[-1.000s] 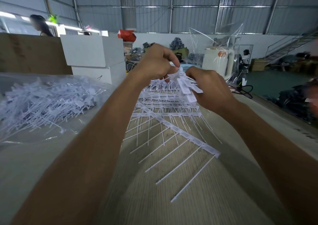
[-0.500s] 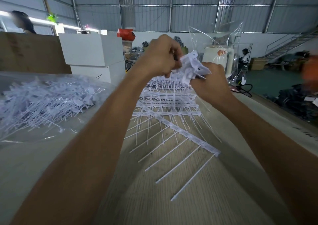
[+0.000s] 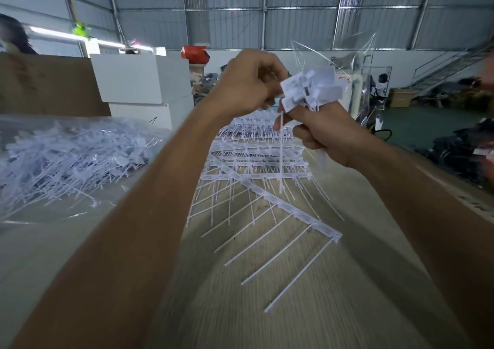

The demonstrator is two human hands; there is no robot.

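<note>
At the table's (image 3: 240, 308) left edge a clear bag of loose ties (image 3: 66, 161) is lying heaped. Right of it, above the table's far middle, the left hand (image 3: 246, 84) is curling its fingers and appears to be pinching the near edge of the bundle of ties (image 3: 312, 89). Exactly which tie it has is too blurred to tell. Under the hands, the strips of ties (image 3: 267, 196) are lying fanned across the table's middle, their tails pointing toward the near edge. The bundle is being held up in the air, heads upward, one tail dangling. The right hand (image 3: 326, 132) is gripping it in a closed fist from below. The person seems to be adding or straightening a tie in the bundle. Next, the left hand probably needs to go down for another tie from the strips while the right keeps a firm grip.
</note>
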